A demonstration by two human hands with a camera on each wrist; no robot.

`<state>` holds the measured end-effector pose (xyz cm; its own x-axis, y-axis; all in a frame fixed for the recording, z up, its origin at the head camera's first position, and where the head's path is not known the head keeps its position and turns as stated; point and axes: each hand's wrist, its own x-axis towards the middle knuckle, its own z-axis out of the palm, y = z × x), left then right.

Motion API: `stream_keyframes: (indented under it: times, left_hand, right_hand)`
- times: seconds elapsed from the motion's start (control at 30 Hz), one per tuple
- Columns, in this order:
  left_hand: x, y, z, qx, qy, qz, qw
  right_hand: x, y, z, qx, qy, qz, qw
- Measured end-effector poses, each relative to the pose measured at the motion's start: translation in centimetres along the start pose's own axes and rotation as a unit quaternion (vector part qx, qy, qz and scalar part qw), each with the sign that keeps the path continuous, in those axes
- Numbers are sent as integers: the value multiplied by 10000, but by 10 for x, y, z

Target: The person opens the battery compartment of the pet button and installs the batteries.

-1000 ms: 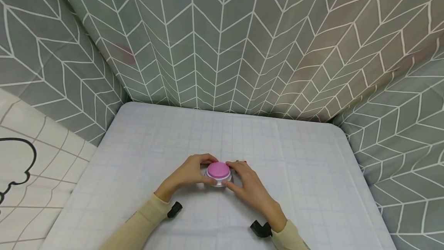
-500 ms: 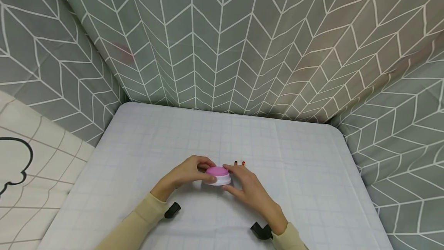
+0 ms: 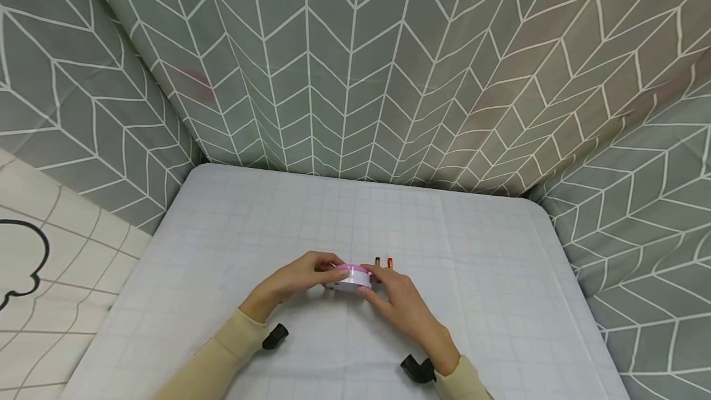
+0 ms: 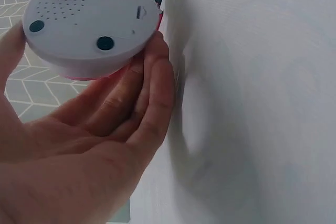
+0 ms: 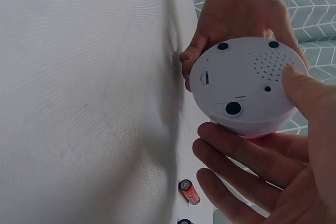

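Observation:
A round push button (image 3: 351, 279) with a pink top and white base is tilted up between both hands above the table. Its underside (image 4: 94, 19) faces the wrist cameras, showing dark round feet, a patch of speaker holes and a battery cover (image 5: 226, 85). My left hand (image 3: 302, 278) grips the left side, with the thumb on the near side and fingers behind. On the opposite side, my right hand (image 3: 404, 301) holds it, the thumb pressed on the underside by the speaker holes and the fingers around the pink side.
Two small batteries, one dark-ended (image 3: 378, 261) and one red (image 3: 390, 263), stand or lie just beyond the right hand. A pale cloth covers the table (image 3: 500, 276). Patterned grey curtains (image 3: 355, 79) hang behind and at the sides.
The push button has tipped back, its pink top turning away and its white base coming up toward the person. The right hand has shifted slightly, uncovering the batteries behind it.

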<state>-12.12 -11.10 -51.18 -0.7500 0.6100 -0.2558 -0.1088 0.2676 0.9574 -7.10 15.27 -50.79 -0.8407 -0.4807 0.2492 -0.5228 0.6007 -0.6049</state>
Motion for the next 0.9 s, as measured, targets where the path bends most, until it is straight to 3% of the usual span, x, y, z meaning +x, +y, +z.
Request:
stream_keyframes:
  times: [0.23, 0.53, 0.9]
  left_hand:
    - [-4, 0, 0, -237, -284, 174, 9992]
    - [-5, 2, 4, -353, -310, 583, 9972]
    - [0, 4, 11, -447, -205, 484, 9976]
  right_hand:
    - [2, -1, 1, 185, 65, 276, 9994]
    - [5, -3, 0, 367, 94, 571, 9976]
    - [4, -4, -2, 330, 8, 529, 9981]
